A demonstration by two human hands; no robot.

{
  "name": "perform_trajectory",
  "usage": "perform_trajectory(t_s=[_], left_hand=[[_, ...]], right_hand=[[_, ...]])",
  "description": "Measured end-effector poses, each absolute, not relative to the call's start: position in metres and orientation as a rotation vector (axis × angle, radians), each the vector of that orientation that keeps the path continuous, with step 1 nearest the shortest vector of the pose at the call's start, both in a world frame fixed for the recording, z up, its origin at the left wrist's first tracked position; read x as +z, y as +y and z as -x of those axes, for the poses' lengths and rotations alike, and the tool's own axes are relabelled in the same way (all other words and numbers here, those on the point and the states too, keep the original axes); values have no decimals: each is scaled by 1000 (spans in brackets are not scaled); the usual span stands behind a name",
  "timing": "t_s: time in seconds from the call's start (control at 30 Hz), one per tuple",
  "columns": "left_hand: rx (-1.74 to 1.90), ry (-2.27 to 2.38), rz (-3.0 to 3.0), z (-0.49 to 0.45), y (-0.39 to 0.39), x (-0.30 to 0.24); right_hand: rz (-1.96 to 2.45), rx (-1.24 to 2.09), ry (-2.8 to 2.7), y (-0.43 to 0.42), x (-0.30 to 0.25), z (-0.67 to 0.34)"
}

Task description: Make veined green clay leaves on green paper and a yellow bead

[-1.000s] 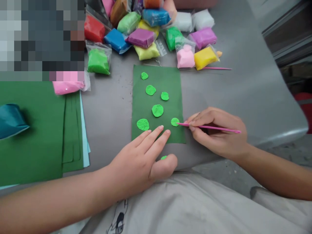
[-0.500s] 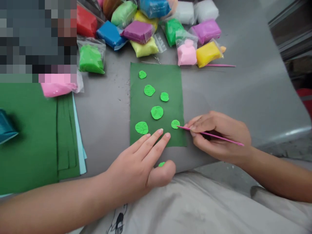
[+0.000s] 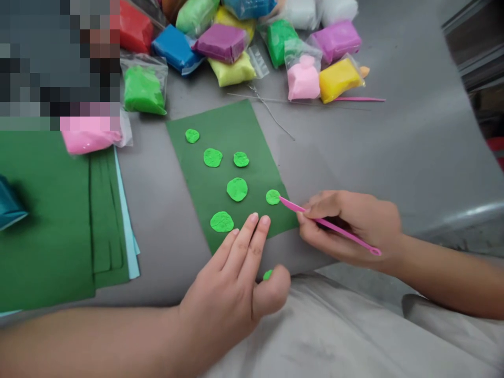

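A dark green sheet (image 3: 185, 173) lies turned at an angle on the table. Several flat, bright green clay discs (image 3: 237, 189) are stuck on it. My left hand (image 3: 236, 278) rests its outstretched fingertips on the sheet's lower part. Beside its bent finger and thumb shows a small lump of green clay (image 3: 268, 274), mostly hidden and seemingly pinched there. My right hand (image 3: 354, 226) grips a pink plastic clay tool (image 3: 334, 228) like a pen. The tool's pointed blade touches the right edge of the rightmost disc (image 3: 273, 197).
Bagged clay in many colours, including a purple pack (image 3: 222, 42) and a yellow pack (image 3: 340, 79), crowds the back. Thin wires (image 3: 275, 114) and another pink tool (image 3: 362, 99) lie before them. Larger green sheets (image 3: 47, 220) are stacked at left. A pixelated patch hides the upper left.
The green sheet has turned, its top swinging left, and the wire beyond it is uncovered. The pink tool has rolled in my right hand, showing its blade's flat side and its end loop.
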State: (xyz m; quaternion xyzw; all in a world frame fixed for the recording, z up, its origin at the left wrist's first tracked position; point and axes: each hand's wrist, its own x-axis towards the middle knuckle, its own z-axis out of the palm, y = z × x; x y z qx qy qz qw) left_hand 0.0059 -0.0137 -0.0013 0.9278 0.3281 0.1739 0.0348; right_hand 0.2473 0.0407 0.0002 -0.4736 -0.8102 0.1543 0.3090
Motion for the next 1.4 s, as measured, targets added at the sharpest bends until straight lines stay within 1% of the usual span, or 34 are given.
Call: perform_trajectory(t_s=[0.13,0.27,0.53,0.87,1.03,1.13,1.4], left_hand=[[524,999,-2865,-5,-13,-2],[548,1019,-2840,-6,-11,-1],[535,1019,-2809,-5,-13,-1],[526,1023,-2793,-5,-13,-1],[547,1027,-2804,-5,-13,0],[538,1032,-2806,-6,-12,0],[552,1027,-2800,-6,-11,0]], right_hand=[[1194,175,-2285,38,-1,-239],[1263,126,-2229,34,-3,-235],[1268,206,-2248,34,-2,-237],[1142,196,-2261,36,-2,-236],[1198,200,-2264,38,3,-235],[1147,202,-2224,40,1,-235],[1165,274,-2352,41,2,-239]])
